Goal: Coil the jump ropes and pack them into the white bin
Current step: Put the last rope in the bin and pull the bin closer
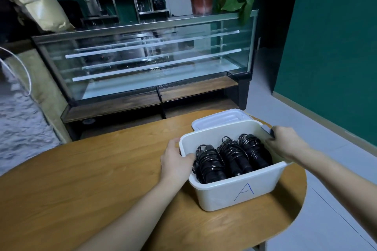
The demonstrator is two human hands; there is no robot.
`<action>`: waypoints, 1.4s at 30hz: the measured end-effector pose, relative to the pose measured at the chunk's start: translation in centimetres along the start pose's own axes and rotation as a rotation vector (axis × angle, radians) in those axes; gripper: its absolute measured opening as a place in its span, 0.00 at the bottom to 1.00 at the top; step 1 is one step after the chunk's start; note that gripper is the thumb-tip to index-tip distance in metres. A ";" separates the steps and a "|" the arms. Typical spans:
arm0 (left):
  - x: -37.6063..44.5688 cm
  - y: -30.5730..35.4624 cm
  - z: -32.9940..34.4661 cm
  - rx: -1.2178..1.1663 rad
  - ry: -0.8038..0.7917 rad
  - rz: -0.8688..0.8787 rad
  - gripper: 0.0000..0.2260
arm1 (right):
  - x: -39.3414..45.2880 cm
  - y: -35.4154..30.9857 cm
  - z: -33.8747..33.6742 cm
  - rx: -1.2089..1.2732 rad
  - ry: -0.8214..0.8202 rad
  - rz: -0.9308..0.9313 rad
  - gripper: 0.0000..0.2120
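A smooth, matt white plastic bin (234, 191) sits on a satin-finished, grained brown wooden table (91, 179). Inside it, three glossy black coiled jump ropes (230, 157) catch the light. Behind stands a glass display case with metal frame (146, 57).

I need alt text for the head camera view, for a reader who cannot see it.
Two hands, left hand and right hand, grip opposite rims of a white bin holding three coiled black jump ropes. It sits on a wooden table, its lid behind it.
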State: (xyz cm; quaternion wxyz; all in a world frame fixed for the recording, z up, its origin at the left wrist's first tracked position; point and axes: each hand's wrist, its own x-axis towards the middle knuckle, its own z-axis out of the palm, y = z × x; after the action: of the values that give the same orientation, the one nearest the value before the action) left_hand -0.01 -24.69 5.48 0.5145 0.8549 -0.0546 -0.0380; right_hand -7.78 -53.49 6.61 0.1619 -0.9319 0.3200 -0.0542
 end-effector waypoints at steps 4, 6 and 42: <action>-1.1 -2.1 -4.5 0.010 0.035 0.018 0.25 | -3.2 -3.5 0.8 -0.009 -0.001 -0.056 0.13; -1.7 -3.6 -7.9 0.007 0.063 0.026 0.26 | -5.2 -6.1 1.4 0.006 0.012 -0.107 0.12; -2.1 -16.4 -27.6 0.107 0.167 -0.133 0.26 | -13.8 -20.0 9.8 0.762 -0.401 -0.080 0.28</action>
State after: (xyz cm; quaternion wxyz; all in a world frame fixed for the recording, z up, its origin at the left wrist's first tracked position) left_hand 2.15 7.41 3.88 0.4674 0.8830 0.0432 0.0022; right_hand -5.10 -27.55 4.09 0.5511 -0.8093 0.2032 0.0076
